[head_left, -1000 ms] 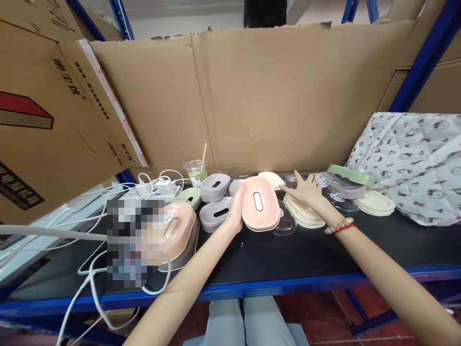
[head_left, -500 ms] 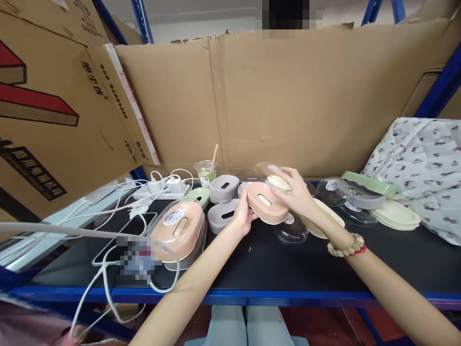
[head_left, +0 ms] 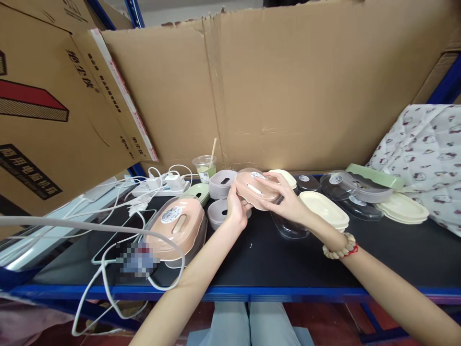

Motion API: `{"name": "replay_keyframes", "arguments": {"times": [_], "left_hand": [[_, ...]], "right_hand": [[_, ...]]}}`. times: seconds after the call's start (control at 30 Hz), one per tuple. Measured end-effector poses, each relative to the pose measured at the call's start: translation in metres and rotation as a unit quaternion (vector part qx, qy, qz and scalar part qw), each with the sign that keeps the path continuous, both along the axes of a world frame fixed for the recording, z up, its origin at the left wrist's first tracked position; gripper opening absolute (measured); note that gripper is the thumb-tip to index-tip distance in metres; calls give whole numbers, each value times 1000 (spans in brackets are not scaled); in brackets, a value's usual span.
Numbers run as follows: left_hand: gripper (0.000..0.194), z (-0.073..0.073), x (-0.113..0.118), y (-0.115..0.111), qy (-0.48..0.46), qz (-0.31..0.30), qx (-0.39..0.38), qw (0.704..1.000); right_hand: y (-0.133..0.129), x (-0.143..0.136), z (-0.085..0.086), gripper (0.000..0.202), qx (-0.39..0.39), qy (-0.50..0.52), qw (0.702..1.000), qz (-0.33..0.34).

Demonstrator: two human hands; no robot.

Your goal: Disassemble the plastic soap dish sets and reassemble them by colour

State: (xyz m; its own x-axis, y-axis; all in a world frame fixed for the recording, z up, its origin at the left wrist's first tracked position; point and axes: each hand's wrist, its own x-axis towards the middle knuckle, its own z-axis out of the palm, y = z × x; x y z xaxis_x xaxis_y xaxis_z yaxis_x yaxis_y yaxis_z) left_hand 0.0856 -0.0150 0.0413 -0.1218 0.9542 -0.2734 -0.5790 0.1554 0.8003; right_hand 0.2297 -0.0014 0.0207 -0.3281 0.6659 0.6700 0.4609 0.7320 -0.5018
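Over the middle of the table, my left hand [head_left: 237, 207] grips the left side of a pink oval box [head_left: 260, 198] that has a slot in its top. A clear plastic lid [head_left: 246, 176] with a round label lies over the box. My right hand [head_left: 286, 199] is closed on the lid and the box from the right. Below the right hand rests another clear lid [head_left: 290, 228]. Cream oval trays [head_left: 322, 210] are stacked beside the right wrist. To the left of my left hand sit purple slotted boxes [head_left: 217, 215].
Lidded peach boxes [head_left: 187, 221], a green box [head_left: 199, 192] and a drink cup [head_left: 204, 168] stand left. White cables [head_left: 108, 218] cross the left side near a power strip [head_left: 162, 186]. More clear lids [head_left: 360, 210] and cream trays [head_left: 405, 207] lie right. Cardboard [head_left: 288, 96] walls the back.
My right hand has brought the clear lid down and left onto the pink box. A cream piece seen by the right hand now shows behind it. The view has shifted slightly.
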Motion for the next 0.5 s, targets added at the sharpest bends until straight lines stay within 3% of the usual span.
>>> {"name": "replay_keyframes", "arguments": {"times": [0.13,0.2,0.33,0.43,0.5], "left_hand": [[34,-3,0,-3,38,13,20,999],[31,-5,2,-4,61,37,56,996],[43,-6,4,-6,94,7,214,972],[46,-4,1,-6,135,-16,314,940],[45,-1,-2,-5,151,-39,349,924]], "right_hand": [[-4,-5,-2,42,-19,25,999,26],[-5,-7,1,43,-59,90,994,22],[-7,-12,12,59,-192,268,944,-28],[-10,-15,17,61,-266,317,910,16],[-12,-15,17,60,-262,329,907,30]]}}
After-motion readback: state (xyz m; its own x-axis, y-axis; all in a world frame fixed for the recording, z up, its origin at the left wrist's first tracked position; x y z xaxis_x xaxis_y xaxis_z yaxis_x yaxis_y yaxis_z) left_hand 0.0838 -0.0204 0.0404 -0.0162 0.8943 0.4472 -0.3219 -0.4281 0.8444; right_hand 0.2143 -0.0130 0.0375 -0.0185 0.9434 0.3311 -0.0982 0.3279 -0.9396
